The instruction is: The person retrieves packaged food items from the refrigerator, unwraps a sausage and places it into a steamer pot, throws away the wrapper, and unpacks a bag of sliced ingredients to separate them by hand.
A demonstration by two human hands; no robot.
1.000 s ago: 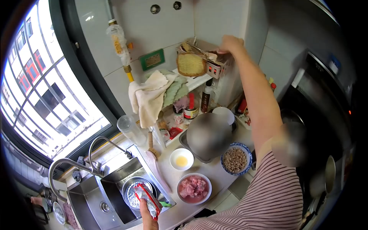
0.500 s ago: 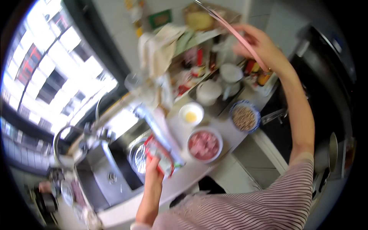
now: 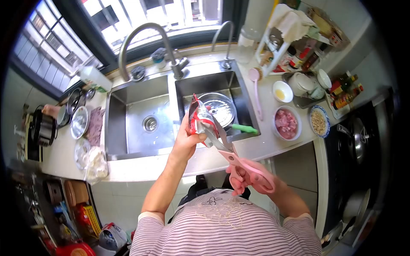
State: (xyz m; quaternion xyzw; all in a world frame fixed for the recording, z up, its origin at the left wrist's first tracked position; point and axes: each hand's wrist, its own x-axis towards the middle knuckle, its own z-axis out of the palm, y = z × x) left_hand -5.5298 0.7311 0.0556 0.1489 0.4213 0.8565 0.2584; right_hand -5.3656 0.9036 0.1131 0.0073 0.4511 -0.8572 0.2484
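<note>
Bright daylight enters through the barred window [image 3: 171, 13] beyond the far edge of the counter [image 3: 262, 146], bleaching the view outside nearly white and leaving glare on the steel sink [image 3: 136, 111]. The counter is well lit, while the black stove [image 3: 337, 170] past its right end lies in dimness. Fisheye distortion bows straight lines and the corners fall to black; the centre, including the pink scissors [image 3: 235, 159], looks fairly sharp, with detail softening towards the rim
</note>
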